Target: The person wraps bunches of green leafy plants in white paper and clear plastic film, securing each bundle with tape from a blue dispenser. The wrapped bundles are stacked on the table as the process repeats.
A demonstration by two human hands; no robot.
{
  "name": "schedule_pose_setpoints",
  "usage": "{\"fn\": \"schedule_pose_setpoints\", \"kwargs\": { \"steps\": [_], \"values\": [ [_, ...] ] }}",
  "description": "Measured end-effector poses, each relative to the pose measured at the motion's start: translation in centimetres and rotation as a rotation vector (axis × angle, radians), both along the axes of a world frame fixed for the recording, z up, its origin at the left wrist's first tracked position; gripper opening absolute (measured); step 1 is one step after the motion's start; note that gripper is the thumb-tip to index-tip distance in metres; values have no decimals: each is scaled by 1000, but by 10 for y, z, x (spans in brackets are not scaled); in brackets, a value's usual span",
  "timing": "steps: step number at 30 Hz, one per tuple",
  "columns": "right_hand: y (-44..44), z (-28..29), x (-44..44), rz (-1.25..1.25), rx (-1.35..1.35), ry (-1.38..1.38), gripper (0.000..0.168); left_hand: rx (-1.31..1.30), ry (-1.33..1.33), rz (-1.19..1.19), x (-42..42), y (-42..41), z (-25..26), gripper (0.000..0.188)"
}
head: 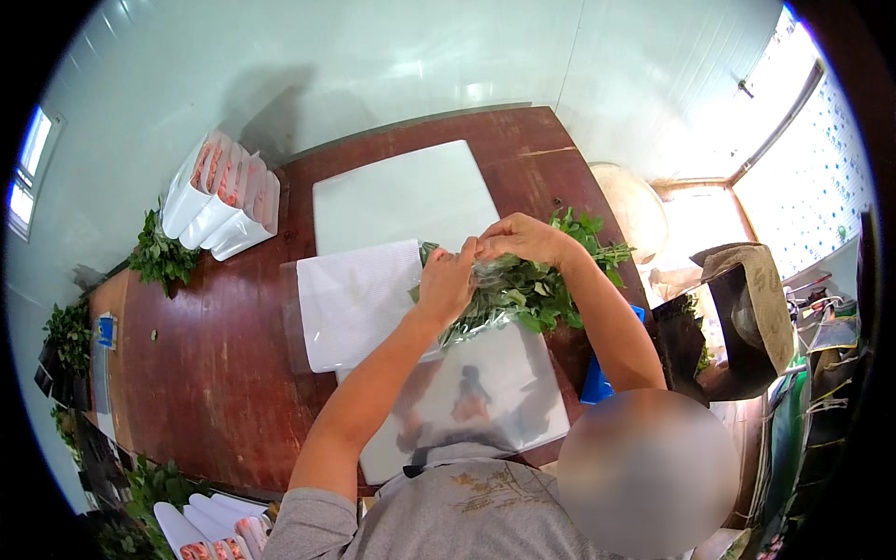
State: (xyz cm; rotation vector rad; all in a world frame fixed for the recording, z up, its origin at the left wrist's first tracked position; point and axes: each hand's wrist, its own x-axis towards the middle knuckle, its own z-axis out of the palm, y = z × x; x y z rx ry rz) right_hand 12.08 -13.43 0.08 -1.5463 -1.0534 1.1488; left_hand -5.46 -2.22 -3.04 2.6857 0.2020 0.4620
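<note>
A flower bundle lies across the table, wrapped in white ribbed paper [360,304] with clear plastic film [483,325] around it. Its leafy green stems [535,290] stick out to the right; any blooms are hidden inside the paper. My left hand [448,283] grips the film where it gathers around the stems. From the far side, my right hand [525,238] pinches the gathered film, its fingertips meeting those of the left. Whatever is between the fingertips is too small to make out. Under the bundle lie white sheets [406,189] and glossy clear film [483,399].
Several wrapped bunches of pink-orange flowers [224,196] stand at the table's back left. More wrapped bunches [217,525] are at the lower left. A blue object [595,381] lies by my right forearm. Dark bags [728,322] stand beyond the right edge of the red-brown table [210,364].
</note>
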Motion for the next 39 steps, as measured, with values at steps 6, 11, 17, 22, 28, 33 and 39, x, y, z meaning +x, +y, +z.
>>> {"fn": "schedule_pose_setpoints", "kwargs": {
  "steps": [6,11,17,22,28,33,39],
  "values": [
    [-16,-8,-52,-71,124,-735,28,75,-208,-44,-3,1,-26,66],
    [-21,-31,-62,-154,359,-1064,10,20,-137,8,-4,-5,-6,57],
    [-33,-38,-75,-105,450,-1396,7,44,-129,1,-18,-2,-11,23],
    [-46,-36,-94,-283,408,-1181,17,151,-201,-42,-18,-3,-23,12],
    [-34,-56,-98,-414,289,-1198,8,203,-179,-88,-22,-4,-24,11],
    [-31,-60,-93,-368,316,-1406,6,189,-158,-101,-31,-12,-9,22],
    [-46,-70,-111,-508,247,-1286,10,313,-210,-119,-34,-13,-30,15]
  ]
}}
